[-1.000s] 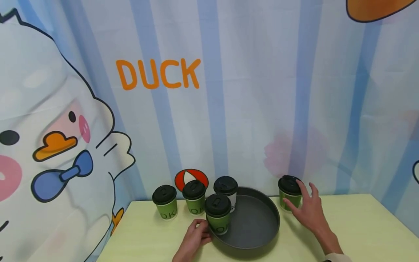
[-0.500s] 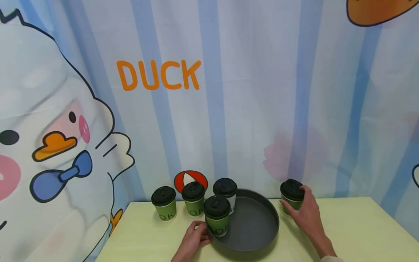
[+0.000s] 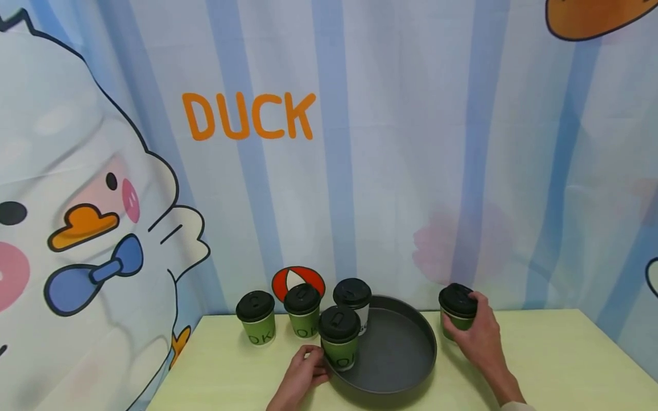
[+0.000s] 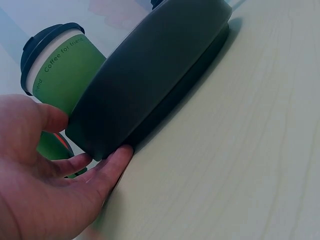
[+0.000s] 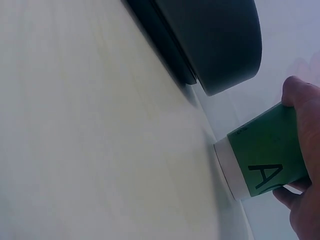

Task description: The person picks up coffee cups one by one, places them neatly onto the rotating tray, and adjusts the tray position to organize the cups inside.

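My left hand [image 3: 300, 374] holds the near left side of a round dark grey pan [image 3: 396, 354]. In the left wrist view the thumb lies at the pan's wall and the fingers reach its lower edge. My right hand [image 3: 483, 337] grips a green paper cup [image 3: 459, 322] with a black lid, right of the pan. That cup [image 5: 270, 150] is upright at the table's back edge, thumb and fingers on either side. Inside the pan, at its left, stand a green lidded cup [image 3: 340, 348] and, behind it, a white lidded cup [image 3: 362, 317].
Two more green lidded cups, one at the far left [image 3: 259, 331] and one nearer the pan [image 3: 304, 322], stand on the pale yellow table [image 3: 226, 365]. A curtain [image 3: 390, 171] with a printed duck hangs directly behind the table.
My right hand has closed from spread fingers into a grip round the green cup at the right. My left hand stays at the pan, and the other cups have not moved.
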`<state>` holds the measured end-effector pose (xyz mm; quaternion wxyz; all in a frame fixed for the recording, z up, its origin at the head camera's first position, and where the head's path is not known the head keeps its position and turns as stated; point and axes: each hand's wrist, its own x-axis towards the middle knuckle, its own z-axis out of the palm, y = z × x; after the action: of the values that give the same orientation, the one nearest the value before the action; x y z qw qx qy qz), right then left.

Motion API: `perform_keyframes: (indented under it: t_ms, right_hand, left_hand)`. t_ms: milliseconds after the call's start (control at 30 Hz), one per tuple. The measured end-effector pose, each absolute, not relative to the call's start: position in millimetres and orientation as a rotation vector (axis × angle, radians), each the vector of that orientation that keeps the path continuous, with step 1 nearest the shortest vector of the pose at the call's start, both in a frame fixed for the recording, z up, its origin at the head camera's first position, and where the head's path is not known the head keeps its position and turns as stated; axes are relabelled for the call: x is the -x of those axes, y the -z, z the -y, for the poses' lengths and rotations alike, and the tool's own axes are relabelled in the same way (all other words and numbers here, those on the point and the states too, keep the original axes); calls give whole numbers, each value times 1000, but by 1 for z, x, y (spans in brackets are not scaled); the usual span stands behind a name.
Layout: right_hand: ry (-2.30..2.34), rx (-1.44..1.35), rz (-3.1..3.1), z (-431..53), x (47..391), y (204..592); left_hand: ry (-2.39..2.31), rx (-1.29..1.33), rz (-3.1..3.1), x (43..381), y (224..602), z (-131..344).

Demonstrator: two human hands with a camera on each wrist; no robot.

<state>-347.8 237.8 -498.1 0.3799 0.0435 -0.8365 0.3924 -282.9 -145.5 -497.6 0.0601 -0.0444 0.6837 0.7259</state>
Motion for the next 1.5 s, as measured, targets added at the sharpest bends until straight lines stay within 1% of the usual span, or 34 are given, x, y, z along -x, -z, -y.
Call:
perform_keyframes:
  t_ms: [633, 1167, 1367, 1500]
  right_hand:
    - [-948, -165, 2215, -242, 337, 490]
    - [-971, -227, 2105, -242, 308, 440]
    - [-1005, -282, 2078, -227, 298, 422]
    - [-1047, -347, 2085, -213, 292, 417]
  left_hand:
    - [-2138, 190, -2070, 288, 498, 148]
    - [-2137, 200, -2074, 287, 497, 145]
    - [-2131, 205, -2075, 288, 498, 145]
    - [-2147, 192, -2077, 288, 499, 145]
